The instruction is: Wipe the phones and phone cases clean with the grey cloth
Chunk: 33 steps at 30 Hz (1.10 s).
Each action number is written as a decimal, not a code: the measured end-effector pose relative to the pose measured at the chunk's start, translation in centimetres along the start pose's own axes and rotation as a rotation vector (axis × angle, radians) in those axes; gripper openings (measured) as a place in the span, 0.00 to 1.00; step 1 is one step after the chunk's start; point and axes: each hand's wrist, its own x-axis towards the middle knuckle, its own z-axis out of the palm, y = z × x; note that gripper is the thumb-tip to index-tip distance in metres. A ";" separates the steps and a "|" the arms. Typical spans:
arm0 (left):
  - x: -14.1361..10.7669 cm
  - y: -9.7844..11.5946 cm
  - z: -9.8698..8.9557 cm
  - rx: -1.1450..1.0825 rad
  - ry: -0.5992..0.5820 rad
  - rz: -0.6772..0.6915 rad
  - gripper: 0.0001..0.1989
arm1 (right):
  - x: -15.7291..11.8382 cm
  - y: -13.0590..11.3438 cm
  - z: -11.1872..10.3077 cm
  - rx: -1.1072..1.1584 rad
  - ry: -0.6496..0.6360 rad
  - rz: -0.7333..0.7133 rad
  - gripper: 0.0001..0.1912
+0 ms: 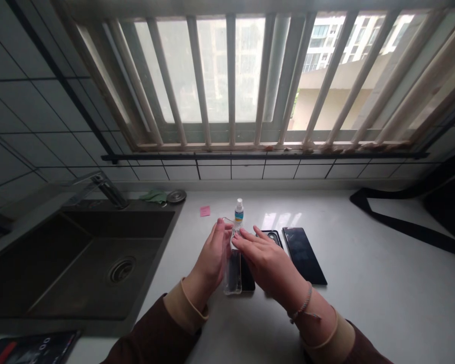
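Observation:
My left hand (211,254) is closed around the side of a clear phone case (233,277), which stands tilted above the counter. My right hand (268,256) has its fingers stretched together and pressed at the case's upper part. A whitish thing shows under those fingertips; I cannot tell what it is. Below and behind the case lies a black phone (247,280), partly covered. Just beyond my fingertips stands a small white bottle (239,212) with a blue label. Another phone with a round camera area (275,236) is partly hidden by my right hand.
A dark phone (305,255) lies right of my right hand on the white counter (367,298). A pink note (205,211) lies behind. To the left are a sink (144,273), faucet (108,189), green cloth (154,196) and metal strainer (176,196). A black strap (398,217) lies far right.

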 end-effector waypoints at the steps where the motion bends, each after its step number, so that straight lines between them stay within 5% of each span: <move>1: 0.1 -0.1 -0.1 0.001 0.022 0.012 0.26 | 0.0 -0.2 -0.2 0.011 -0.028 -0.022 0.19; 6: 0.3 -0.1 -0.2 -0.010 0.119 -0.001 0.27 | 0.0 -1.2 -0.4 0.059 -0.160 -0.080 0.15; 18: 0.6 0.6 -0.3 -0.026 0.225 0.067 0.25 | 0.2 -2.2 -0.8 0.283 -0.212 -0.054 0.15; 26: 0.7 0.9 -0.1 -0.102 0.250 0.180 0.24 | 0.4 -2.5 -1.7 0.554 -0.252 0.264 0.11; 33: 0.9 0.4 -0.6 -0.041 0.252 0.217 0.25 | 0.3 -2.1 -0.4 1.192 -0.173 0.545 0.14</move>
